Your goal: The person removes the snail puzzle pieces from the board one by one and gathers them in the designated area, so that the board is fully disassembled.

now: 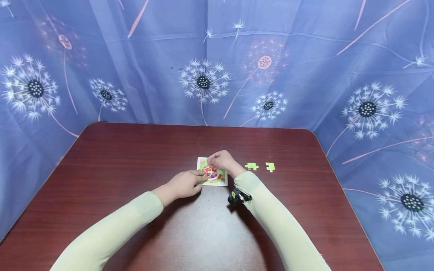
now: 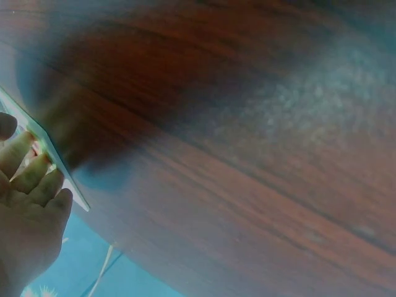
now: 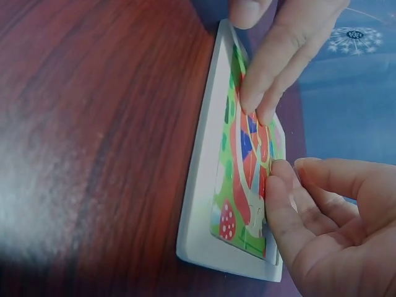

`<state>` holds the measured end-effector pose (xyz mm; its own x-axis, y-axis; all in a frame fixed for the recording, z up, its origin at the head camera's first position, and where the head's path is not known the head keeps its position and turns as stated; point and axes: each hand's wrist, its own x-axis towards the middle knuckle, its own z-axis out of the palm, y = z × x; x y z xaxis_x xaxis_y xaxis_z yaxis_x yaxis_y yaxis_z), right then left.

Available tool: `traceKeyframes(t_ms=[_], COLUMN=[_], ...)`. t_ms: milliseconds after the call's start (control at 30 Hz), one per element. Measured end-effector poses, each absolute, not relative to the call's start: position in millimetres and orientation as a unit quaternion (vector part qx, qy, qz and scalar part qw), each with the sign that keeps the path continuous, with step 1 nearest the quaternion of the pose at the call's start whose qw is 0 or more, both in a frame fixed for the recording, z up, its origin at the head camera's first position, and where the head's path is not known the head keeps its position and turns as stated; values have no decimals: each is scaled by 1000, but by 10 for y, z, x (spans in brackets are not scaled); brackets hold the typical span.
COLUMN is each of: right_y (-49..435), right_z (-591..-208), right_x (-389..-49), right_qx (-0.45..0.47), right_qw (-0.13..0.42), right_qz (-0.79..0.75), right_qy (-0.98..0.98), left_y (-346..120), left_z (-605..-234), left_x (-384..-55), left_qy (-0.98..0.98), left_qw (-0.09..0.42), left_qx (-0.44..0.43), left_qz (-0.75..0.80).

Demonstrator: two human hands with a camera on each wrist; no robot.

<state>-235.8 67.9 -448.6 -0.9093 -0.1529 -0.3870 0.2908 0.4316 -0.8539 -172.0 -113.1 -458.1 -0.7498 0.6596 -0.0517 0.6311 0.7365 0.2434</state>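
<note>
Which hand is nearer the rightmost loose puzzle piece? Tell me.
Right. The right hand is over the puzzle board, left of the loose puzzle piece; the left hand is farther left, touching the board's left part.

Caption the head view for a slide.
Both hands at a jigsaw puzzle, two loose pieces lying to its right on the table.

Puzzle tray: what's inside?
Puzzle pieces forming a green, red and blue picture, including a red, white-spotted mushroom. The left hand and right hand cover parts; what's beneath can't be seen.
</note>
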Motion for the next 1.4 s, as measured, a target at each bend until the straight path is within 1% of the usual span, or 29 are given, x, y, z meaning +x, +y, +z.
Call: traceKeyframes(t_ms=[400, 633, 900, 1400], right_y=[655, 632, 600, 624], right_z=[-4512, -4480, -4498, -4518], right_x=[-2407, -2428, -2443, -2458], right_qx=[96, 98, 89, 86], right_qw=[212, 222, 210, 211], right_qz=[-570, -570, -561, -554], right_qy=[788, 785, 796, 801], left_y=[-1150, -1149, -1151, -1123], left_z=[-4621, -4633, -4636, -4605], left_x=[-1730, -1732, -1731, -1728], left_qy=[928, 929, 930, 934], left_qw=[73, 66, 55, 69], left_qx=[345, 344, 347, 336], left_qz=[121, 121, 107, 103])
